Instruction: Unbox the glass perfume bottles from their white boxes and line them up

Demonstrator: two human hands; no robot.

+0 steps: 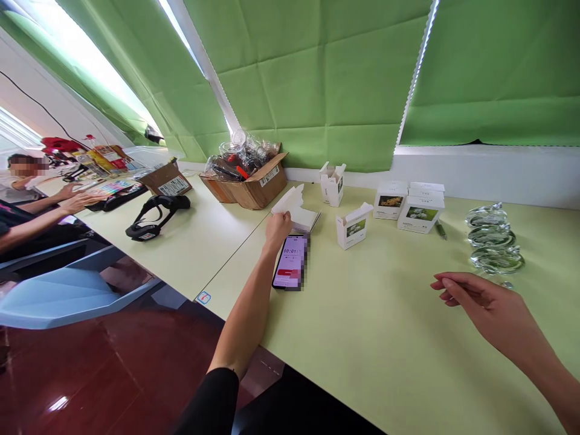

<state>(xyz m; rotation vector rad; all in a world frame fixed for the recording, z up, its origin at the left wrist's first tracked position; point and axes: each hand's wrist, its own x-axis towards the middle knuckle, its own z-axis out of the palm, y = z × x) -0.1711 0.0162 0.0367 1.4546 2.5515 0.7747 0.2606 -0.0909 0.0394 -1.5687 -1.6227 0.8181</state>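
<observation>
My left hand (278, 230) is closed on the near edge of a white, flattened cardboard box (296, 208), its flaps sticking up. Right below it lies a phone (289, 263) with a timer on its lit screen. My right hand (483, 302) hovers over the table at the right, fingers loosely bent and apart, holding nothing. Just beyond it several see-through, shiny glass-like pieces (493, 235) stand in a row. Two small white boxes with raised flaps, one farther back (332, 186) and one nearer (354, 228), stand between the hands.
Closed white boxes with plant pictures (419, 214) stand at the back, a green pen (440, 229) beside them. Left of my hand are a carton of wrapped items (247, 184) and a black strapped headset (156, 214). People sit at the far left near a blue chair (67, 290).
</observation>
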